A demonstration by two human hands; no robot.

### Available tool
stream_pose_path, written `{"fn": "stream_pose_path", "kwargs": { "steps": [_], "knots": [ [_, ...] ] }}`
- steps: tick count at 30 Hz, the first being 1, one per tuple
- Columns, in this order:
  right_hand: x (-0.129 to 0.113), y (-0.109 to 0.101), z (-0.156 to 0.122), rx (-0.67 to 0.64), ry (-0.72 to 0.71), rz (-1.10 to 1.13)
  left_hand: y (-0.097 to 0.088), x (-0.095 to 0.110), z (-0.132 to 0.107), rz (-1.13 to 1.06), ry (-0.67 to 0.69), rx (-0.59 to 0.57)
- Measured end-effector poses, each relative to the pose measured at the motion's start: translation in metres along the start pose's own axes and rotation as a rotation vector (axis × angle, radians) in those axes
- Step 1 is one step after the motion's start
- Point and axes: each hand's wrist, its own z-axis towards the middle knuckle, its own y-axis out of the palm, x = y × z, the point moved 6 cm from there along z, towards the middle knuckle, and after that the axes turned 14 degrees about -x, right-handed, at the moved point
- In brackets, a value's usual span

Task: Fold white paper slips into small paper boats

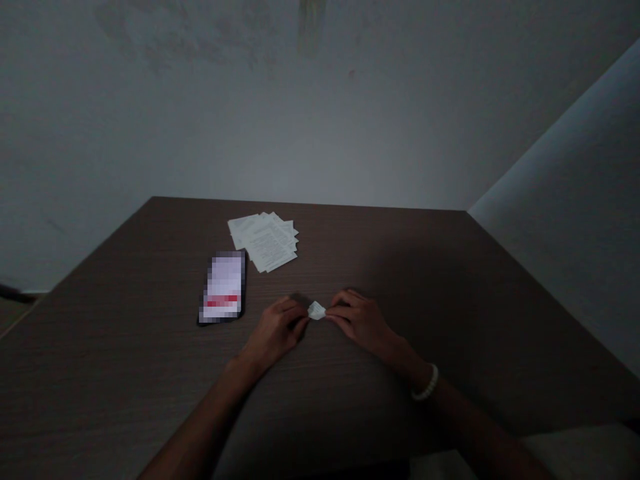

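A small piece of folded white paper (317, 311) is held just above or on the table, between my two hands. My left hand (281, 325) pinches its left corner between thumb and fingers. At the opposite corner, my right hand (361, 320) grips the paper in a similar pinch. The paper's middle bulges into a small diamond shape, and its corners are hidden by my fingertips. A pale beaded bracelet (427, 383) circles my right wrist.
The dark brown wooden table (200, 380) reaches back to a grey wall (310, 133). Several printed paper sheets (270, 243) lie fanned in a pile beyond my left hand. A phone (223, 287) with a lit, blurred screen lies left of my hands. Another wall (575, 220) borders the right side.
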Motion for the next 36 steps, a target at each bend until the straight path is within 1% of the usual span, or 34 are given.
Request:
{"fn": "stream_pose_path", "kwargs": {
  "steps": [4,12,19,24,29,36],
  "knots": [
    [0.001,-0.001,-0.001,0.005,0.025,0.042,0.0,0.001,-0.001,0.003,0.015,0.01],
    [-0.001,-0.005,-0.001,0.005,0.092,0.135,-0.004,0.006,0.001,-0.031,-0.005,0.017],
    [-0.003,-0.008,0.002,-0.002,0.139,0.142,-0.005,0.005,0.004,-0.053,-0.119,0.048],
    [-0.004,-0.008,0.004,-0.001,0.156,0.137,0.001,0.002,0.008,-0.034,-0.14,-0.016],
    [-0.001,-0.009,0.009,0.01,0.205,0.17,0.004,-0.003,0.01,-0.029,-0.2,-0.028],
    [0.002,-0.008,0.015,-0.019,0.231,0.165,0.006,-0.009,0.01,0.001,-0.329,0.017]
  ]
}}
